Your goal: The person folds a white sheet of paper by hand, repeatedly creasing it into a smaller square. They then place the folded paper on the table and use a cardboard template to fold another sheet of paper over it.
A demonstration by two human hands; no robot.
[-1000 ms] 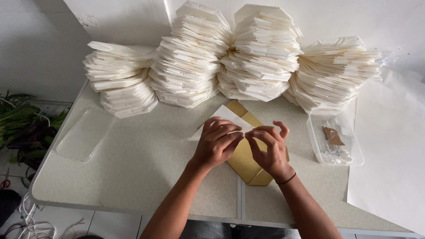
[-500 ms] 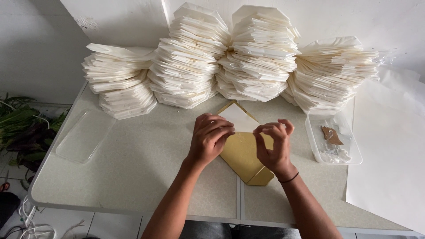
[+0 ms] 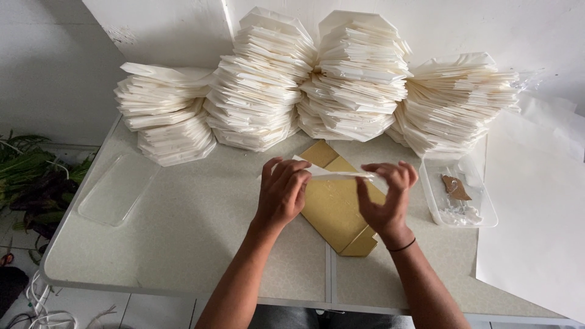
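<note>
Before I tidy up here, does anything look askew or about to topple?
Yes: the tall stacks of white folded paper pieces along the wall lean unevenly, sagging against each other. Nothing has spilled on the pale speckled table.

Left hand (image 3: 281, 194) and right hand (image 3: 386, 195) pinching a white paper piece (image 3: 338, 174), above brown cardboard (image 3: 335, 204), table (image 3: 201, 231)
</note>
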